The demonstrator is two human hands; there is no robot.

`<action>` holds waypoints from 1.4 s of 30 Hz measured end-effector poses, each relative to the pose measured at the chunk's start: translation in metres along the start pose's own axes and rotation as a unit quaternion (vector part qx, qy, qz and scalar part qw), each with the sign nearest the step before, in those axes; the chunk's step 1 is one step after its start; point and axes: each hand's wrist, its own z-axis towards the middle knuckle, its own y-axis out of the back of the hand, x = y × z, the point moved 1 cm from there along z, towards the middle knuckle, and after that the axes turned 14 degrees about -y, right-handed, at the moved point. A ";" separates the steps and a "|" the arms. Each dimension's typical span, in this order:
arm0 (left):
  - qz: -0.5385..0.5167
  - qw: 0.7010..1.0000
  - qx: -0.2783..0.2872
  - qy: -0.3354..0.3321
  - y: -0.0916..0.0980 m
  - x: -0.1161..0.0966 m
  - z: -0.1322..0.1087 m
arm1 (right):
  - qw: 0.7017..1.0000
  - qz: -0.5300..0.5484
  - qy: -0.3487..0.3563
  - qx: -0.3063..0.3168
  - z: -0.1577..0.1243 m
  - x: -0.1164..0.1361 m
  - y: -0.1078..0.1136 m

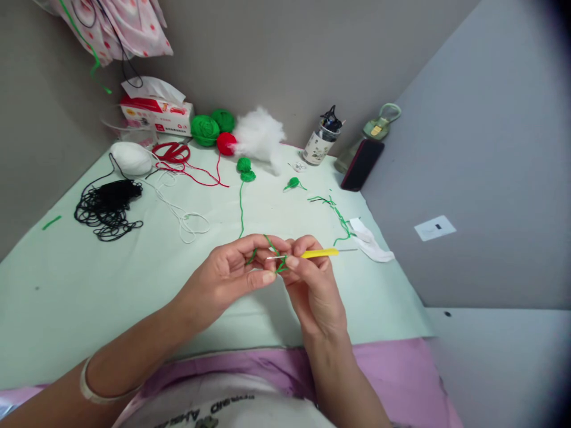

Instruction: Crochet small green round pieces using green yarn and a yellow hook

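A crochet hook (321,253) with a yellow handle is pinched in my right hand (314,279), its metal tip pointing left. Green yarn (281,267) loops around the tip, and my left hand (234,267) grips it between thumb and fingers. More of the strand winds over the left fingers. From there it seems to lead up the table to a small green yarn ball (244,165) with another little green piece (248,176) against it. Both hands meet above the table's near half.
Black yarn (111,205), a white yarn ball (131,159) and red scissors (172,152) lie left. Behind are a tissue box (156,116), green balls (205,130), a red ball (226,143) and stuffing (261,137). A pen cup (319,147), phone (362,165) and bottle (377,128) stand right.
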 end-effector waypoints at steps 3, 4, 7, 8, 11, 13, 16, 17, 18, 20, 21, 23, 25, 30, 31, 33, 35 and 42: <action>-0.002 1.000 0.010 -0.003 0.001 -0.002 0.002 | 1.000 -0.001 -0.010 0.014 -0.001 0.002 -0.001; 0.000 1.000 0.007 -0.002 0.002 -0.002 0.003 | 1.000 -0.007 -0.006 0.015 -0.001 0.003 -0.002; 0.018 1.000 -0.022 0.005 0.004 -0.001 0.004 | 0.998 -0.048 0.040 -0.012 -0.001 0.007 -0.002; 0.029 0.999 -0.034 0.006 0.005 -0.001 0.003 | 0.996 -0.063 0.061 -0.029 -0.001 0.008 -0.002; 0.068 0.996 -0.064 0.002 0.006 0.000 0.001 | 0.986 -0.106 0.105 -0.068 -0.003 0.006 0.000; 0.090 0.993 -0.076 -0.001 0.005 -0.001 -0.001 | 0.981 -0.134 0.123 -0.073 -0.004 0.004 0.002; 0.097 0.992 -0.082 -0.003 0.003 -0.003 -0.001 | 0.976 -0.160 0.135 -0.069 -0.005 0.000 0.003; 0.093 0.992 -0.084 -0.002 0.003 -0.003 -0.001 | 0.975 -0.162 0.134 -0.066 -0.005 -0.001 0.003; 0.084 0.993 -0.085 0.000 0.002 -0.003 0.001 | 0.976 -0.161 0.131 -0.062 -0.004 -0.002 0.003; 0.050 0.996 -0.079 0.013 0.002 -0.002 0.003 | 0.982 -0.143 0.112 -0.043 -0.002 -0.002 0.002; 0.028 0.997 -0.074 0.024 0.002 -0.001 0.005 | 0.987 -0.127 0.097 -0.032 -0.001 -0.002 0.002; -0.004 0.997 -0.072 0.041 0.003 0.000 0.006 | 0.993 -0.098 0.068 -0.021 0.002 -0.001 0.002; -0.002 0.995 -0.086 0.040 0.004 0.000 0.006 | 0.994 -0.086 0.055 -0.033 0.003 -0.001 0.003; 0.063 0.993 -0.095 0.015 0.002 -0.002 0.003 | 0.989 -0.112 0.089 -0.050 0.001 -0.005 0.002; 0.077 0.993 -0.094 0.013 0.002 -0.002 0.003 | 0.987 -0.118 0.096 -0.048 0.000 -0.005 0.002; 0.104 0.990 -0.092 0.011 0.001 -0.002 0.003 | 0.985 -0.128 0.102 -0.047 -0.001 -0.007 0.001; 0.116 0.990 -0.082 0.011 0.002 -0.002 0.004 | 0.985 -0.135 0.100 -0.045 -0.001 -0.008 0.001; 0.120 0.990 -0.069 -0.004 0.011 0.000 0.001 | 0.986 -0.125 0.095 -0.053 0.001 -0.008 0.003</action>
